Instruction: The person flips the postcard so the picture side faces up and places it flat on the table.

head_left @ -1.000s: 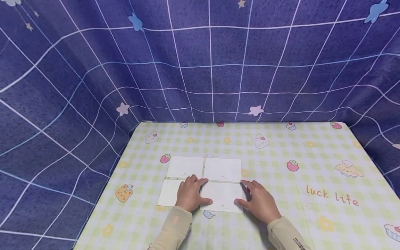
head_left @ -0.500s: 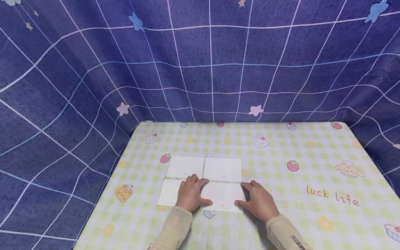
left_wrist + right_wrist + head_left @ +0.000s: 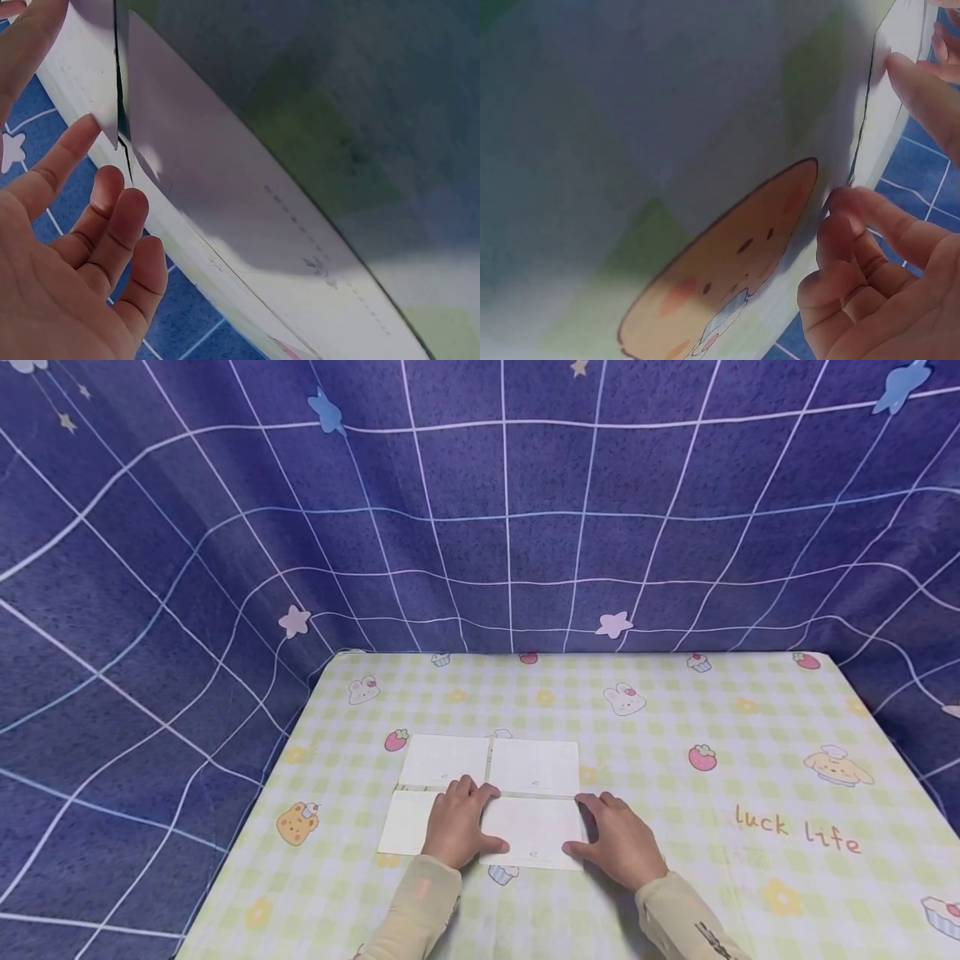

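Observation:
Several white postcards lie face down in two rows. Both hands frame the front right postcard (image 3: pixel 532 827). My left hand (image 3: pixel 456 827) touches its left edge, index finger at the far corner and thumb on the near part. At its right edge is my right hand (image 3: pixel 621 845), thumb and index finger spread along the side. The left hand covers part of the front left postcard (image 3: pixel 405 827). Behind them lie the back left postcard (image 3: pixel 445 758) and the back right postcard (image 3: pixel 534 766). The right wrist view shows the thumb on the postcard (image 3: pixel 889 97), other fingers loosely bent.
A green and white checked tablecloth (image 3: pixel 652 760) with cartoon prints covers the table. Dark blue curtain cloth (image 3: pixel 540 527) with a white grid and stars hangs behind and at both sides. Narrow gaps run between the postcards.
Hardly anything differs. My right hand and forearm have shifted very slightly left; the left hand and the postcards stay in place.

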Action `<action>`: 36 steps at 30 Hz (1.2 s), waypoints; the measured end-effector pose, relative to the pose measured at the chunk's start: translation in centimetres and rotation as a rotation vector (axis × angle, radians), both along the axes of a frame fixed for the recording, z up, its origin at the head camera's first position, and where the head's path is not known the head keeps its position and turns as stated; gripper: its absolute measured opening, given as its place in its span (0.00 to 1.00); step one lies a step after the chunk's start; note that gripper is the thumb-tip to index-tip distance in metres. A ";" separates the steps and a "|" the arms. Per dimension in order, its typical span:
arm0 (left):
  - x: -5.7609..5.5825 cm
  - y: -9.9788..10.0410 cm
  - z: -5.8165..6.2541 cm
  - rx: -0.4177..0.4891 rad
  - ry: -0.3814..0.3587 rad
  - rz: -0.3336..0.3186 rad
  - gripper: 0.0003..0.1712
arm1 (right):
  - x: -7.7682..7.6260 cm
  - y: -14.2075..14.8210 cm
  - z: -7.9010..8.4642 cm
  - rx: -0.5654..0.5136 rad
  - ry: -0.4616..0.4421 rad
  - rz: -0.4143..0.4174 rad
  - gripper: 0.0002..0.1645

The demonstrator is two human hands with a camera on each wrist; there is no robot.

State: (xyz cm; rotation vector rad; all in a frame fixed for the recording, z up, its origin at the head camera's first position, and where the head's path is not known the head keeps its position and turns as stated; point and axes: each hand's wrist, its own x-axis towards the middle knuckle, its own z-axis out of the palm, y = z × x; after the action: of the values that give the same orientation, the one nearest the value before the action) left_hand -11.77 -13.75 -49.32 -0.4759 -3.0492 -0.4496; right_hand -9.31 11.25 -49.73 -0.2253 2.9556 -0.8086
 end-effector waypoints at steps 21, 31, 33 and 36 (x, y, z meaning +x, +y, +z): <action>0.2 0.0 -0.1 0.071 0.033 0.000 0.43 | 0.1 -0.1 0.4 -0.146 -0.085 -0.067 0.33; 0.6 -0.1 0.3 0.052 -0.016 0.049 0.47 | 0.6 -0.4 0.2 -0.208 -0.086 -0.088 0.29; 0.6 -0.1 0.3 0.042 -0.027 0.070 0.48 | 0.7 -0.4 0.2 -0.216 -0.082 -0.089 0.29; 0.6 -0.1 0.2 0.042 -0.039 0.100 0.49 | 0.8 -0.4 0.3 -0.222 -0.077 -0.095 0.29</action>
State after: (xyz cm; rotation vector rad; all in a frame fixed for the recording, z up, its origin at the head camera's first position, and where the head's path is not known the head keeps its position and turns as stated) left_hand -11.16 -13.80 -49.15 -0.3154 -3.0763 -0.5234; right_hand -8.54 10.85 -49.44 -0.0631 2.8209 -1.1322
